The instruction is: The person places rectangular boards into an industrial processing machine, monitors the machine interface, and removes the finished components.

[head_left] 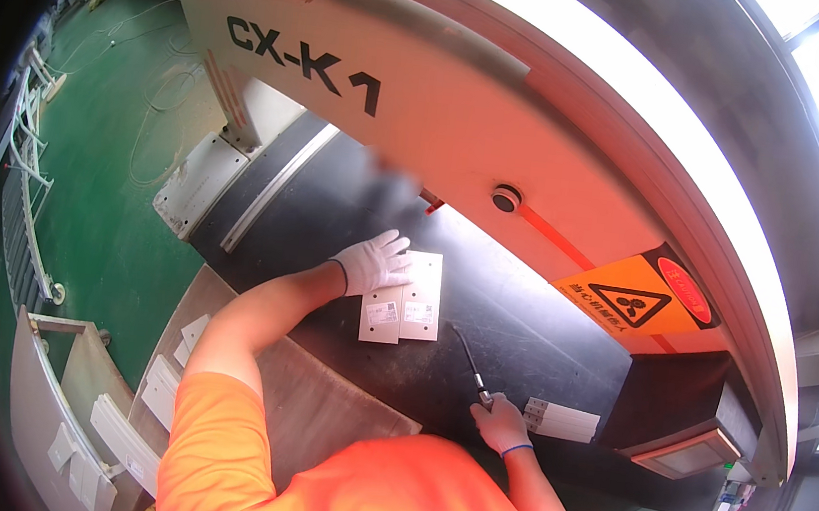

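Observation:
My left hand [372, 263], in a white glove with a dark cuff, lies over the upper end of two pale panels. Its fingers are stretched out flat and a little apart. The left panel [380, 330] and right panel [424, 287] lie side by side, each with small holes and a white label. Wrapped in my gloved right hand [502, 424] is what looks like an air blow gun [478, 378]. Its thin, dark, bent nozzle points up and left, apart from the panels. My fingers hide its handle.
Several pale strips [562, 420] lie stacked right of my right hand. The dark worktop [523, 317] runs under a large white machine housing [482, 133], beside a dark box [677, 413]. A long pale rail [279, 187] lies at left. More white parts [125, 440] rest lower left.

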Motion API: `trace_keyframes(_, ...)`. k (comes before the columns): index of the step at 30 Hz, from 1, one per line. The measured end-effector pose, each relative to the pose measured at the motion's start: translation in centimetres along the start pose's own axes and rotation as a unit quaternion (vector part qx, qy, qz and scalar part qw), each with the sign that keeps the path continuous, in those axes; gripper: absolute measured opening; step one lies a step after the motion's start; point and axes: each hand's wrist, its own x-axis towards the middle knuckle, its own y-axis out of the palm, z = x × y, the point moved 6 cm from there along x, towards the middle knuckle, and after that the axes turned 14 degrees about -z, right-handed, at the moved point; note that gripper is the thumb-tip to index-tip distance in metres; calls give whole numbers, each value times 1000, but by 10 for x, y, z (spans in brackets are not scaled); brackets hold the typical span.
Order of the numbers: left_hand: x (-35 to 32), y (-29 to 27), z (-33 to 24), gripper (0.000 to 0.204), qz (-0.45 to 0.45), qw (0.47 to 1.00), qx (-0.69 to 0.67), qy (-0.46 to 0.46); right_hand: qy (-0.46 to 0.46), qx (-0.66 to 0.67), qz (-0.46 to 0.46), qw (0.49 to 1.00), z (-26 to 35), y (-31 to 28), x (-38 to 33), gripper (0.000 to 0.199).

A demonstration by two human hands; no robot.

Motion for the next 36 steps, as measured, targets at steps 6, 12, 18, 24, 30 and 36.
trace_keyframes(6, -40, -49, -63, 62, 134, 928, -167, -306, -46, 7, 1, 999, 4, 21, -1, 34)
trace_keyframes(12, -49, -33, -97, 58, -77, 923, -123, -355, 40, 104, 83, 990, 41, 26, -11, 30)
trace_keyframes(18, -21, 20, 3, 60, -65, 944, -98, -307, 62, 228, 88, 968, 116, 21, 48, 23)
trace_keyframes(24, 19, 57, 106, 55, -45, 986, -37, -155, 51, 224, 100, 968, 159, 25, 127, 21)
trace_keyframes(30, 22, 105, 168, 66, -29, 844, -384, -373, 59, 199, 93, 974, 186, 18, 163, 22)
trace_keyframes(36, 19, 122, 170, 53, -51, 889, -324, -319, 56, 182, 96, 977, 196, 13, 164, 25)
